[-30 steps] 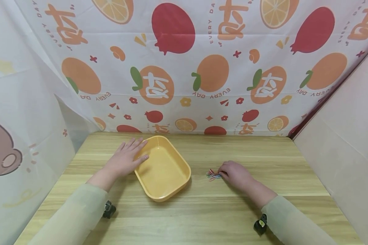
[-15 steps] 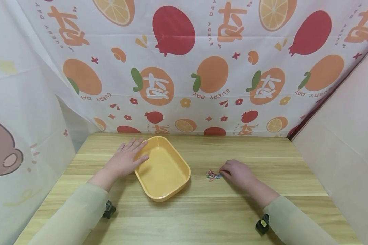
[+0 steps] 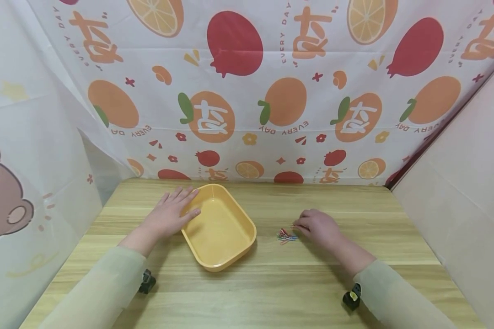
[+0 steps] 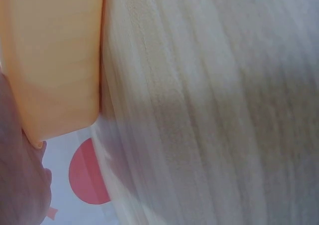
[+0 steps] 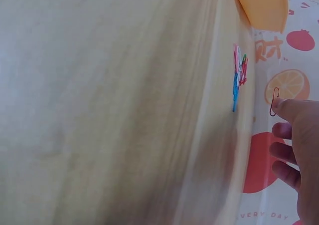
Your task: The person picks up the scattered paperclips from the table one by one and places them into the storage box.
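Up a little from the pile of clips [image 3: 286, 236] goes the right hand [image 3: 320, 228], with thumb and finger pinching a red paper clip [image 5: 273, 104], maybe because it's tiny. On the yellow tray's [image 3: 220, 228] edge, the left hand [image 3: 169, 215] rests with fingers spread, perhaps keeping it still.

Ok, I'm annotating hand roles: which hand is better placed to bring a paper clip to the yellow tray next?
Likely the right hand: it pinches a red paper clip and is near the loose clips. The left hand rests on the rim of the yellow tray, holding no clip.
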Action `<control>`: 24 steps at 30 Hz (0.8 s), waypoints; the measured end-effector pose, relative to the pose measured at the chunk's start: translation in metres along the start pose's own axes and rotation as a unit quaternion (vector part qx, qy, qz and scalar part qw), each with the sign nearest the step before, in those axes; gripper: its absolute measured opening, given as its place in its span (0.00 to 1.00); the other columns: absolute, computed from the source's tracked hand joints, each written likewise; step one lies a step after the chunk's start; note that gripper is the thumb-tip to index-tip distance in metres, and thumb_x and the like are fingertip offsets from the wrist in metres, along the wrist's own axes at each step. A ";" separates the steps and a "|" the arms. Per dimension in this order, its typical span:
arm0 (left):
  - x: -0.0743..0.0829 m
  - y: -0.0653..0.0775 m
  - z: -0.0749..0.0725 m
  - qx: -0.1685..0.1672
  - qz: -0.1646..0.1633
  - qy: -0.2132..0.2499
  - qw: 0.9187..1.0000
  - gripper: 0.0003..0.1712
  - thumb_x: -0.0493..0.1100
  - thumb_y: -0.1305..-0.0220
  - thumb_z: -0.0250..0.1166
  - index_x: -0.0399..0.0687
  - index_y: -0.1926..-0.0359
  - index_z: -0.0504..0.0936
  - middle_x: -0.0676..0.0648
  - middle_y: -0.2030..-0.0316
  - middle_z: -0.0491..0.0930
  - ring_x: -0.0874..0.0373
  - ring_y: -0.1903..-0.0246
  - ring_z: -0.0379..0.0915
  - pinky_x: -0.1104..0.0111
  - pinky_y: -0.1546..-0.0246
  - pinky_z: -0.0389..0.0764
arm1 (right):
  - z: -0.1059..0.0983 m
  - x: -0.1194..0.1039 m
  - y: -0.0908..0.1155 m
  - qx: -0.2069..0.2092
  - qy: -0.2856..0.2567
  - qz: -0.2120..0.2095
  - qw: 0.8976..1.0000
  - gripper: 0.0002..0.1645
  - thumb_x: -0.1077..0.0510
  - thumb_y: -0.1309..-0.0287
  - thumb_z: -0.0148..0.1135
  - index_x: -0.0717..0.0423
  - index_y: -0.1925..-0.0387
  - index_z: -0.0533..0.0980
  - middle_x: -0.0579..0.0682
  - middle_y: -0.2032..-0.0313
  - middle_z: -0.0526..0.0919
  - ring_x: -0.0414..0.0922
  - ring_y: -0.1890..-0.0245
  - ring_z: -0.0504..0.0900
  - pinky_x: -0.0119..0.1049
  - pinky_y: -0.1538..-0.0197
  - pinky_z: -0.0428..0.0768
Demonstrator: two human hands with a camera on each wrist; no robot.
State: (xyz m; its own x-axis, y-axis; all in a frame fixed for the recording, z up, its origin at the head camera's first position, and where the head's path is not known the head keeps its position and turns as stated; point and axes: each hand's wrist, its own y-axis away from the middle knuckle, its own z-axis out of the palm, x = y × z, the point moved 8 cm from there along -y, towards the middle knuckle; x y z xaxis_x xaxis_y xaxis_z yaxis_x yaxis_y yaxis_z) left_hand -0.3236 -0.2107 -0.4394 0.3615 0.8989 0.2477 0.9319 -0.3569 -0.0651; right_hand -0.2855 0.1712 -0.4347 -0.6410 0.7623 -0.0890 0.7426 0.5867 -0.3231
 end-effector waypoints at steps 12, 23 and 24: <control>-0.002 -0.001 0.002 0.000 -0.001 0.001 1.000 0.41 0.66 0.27 0.48 0.55 0.21 0.50 0.44 0.22 0.46 0.39 0.24 0.35 0.41 0.27 0.34 | -0.009 -0.006 -0.018 0.018 -0.003 -0.030 0.999 0.05 0.55 0.43 0.73 0.46 0.64 0.88 0.40 0.67 0.84 0.39 0.65 0.82 0.37 0.61 0.84; -0.003 -0.002 0.002 0.001 0.000 0.002 1.000 0.42 0.67 0.27 0.47 0.56 0.21 0.50 0.45 0.22 0.46 0.39 0.24 0.35 0.41 0.27 0.34 | -0.017 -0.028 -0.050 0.018 -0.038 -0.072 0.997 0.05 0.54 0.41 0.71 0.45 0.62 0.88 0.39 0.66 0.83 0.37 0.67 0.80 0.34 0.63 0.82; -0.003 -0.002 0.002 0.001 0.000 0.003 1.000 0.42 0.67 0.27 0.47 0.56 0.21 0.50 0.45 0.22 0.46 0.39 0.24 0.35 0.41 0.27 0.34 | -0.018 -0.030 -0.053 0.017 -0.043 -0.074 0.996 0.05 0.53 0.40 0.70 0.45 0.62 0.88 0.39 0.66 0.83 0.37 0.67 0.80 0.33 0.63 0.82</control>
State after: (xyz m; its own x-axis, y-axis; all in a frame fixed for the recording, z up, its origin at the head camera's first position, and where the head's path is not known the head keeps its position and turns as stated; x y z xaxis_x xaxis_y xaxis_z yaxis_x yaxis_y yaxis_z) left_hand -0.3269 -0.2123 -0.4415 0.3618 0.8970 0.2540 0.9318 -0.3568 -0.0673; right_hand -0.3022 0.1215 -0.3980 -0.7577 0.6418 -0.1179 0.6333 0.6797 -0.3701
